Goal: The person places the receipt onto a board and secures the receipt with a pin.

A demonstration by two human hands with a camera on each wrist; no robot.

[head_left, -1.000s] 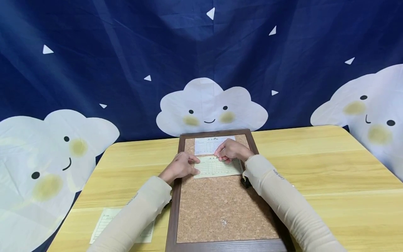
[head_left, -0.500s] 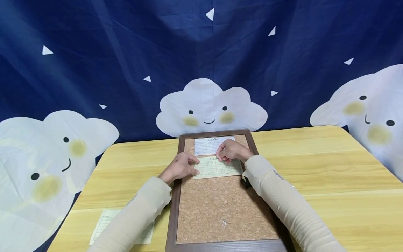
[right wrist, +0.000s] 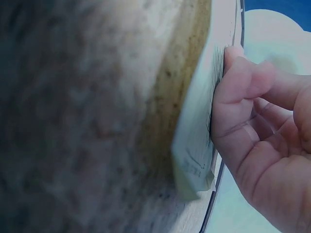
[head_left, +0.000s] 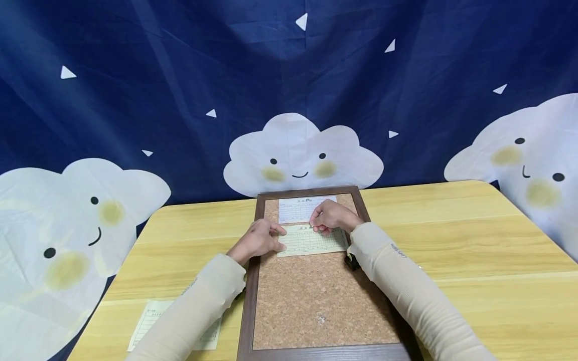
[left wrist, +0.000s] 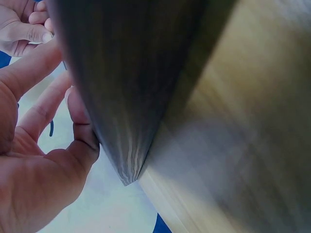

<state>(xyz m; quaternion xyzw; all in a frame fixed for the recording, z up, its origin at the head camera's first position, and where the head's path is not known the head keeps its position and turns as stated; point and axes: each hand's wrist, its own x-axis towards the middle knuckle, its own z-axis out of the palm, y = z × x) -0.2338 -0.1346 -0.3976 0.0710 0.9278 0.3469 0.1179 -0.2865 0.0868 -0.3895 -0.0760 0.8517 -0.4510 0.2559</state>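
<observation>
A pale green printed form (head_left: 311,241) lies across the upper part of a framed corkboard (head_left: 325,301). My left hand (head_left: 259,238) reaches over the board's left frame and rests spread fingertips on the form's left edge. With curled fingers, my right hand (head_left: 333,215) pinches what looks like a small pushpin at the form's top edge, mostly hidden by thumb and forefinger. In the right wrist view the form's near corner (right wrist: 187,174) curls up off the cork. Directly above it is a white printed form (head_left: 295,209), with a small dark spot at its top middle.
Another pale green form (head_left: 151,316) lies on the wooden table (head_left: 474,240) at the left, partly under my left sleeve. A dark blue cloth (head_left: 189,60) with white clouds hangs behind the table. The board's dark frame (head_left: 316,352) stands raised around the cork.
The right fingertips have shifted slightly to the right along the form's top edge, then stayed there. The left hand and the forms have hardly moved.
</observation>
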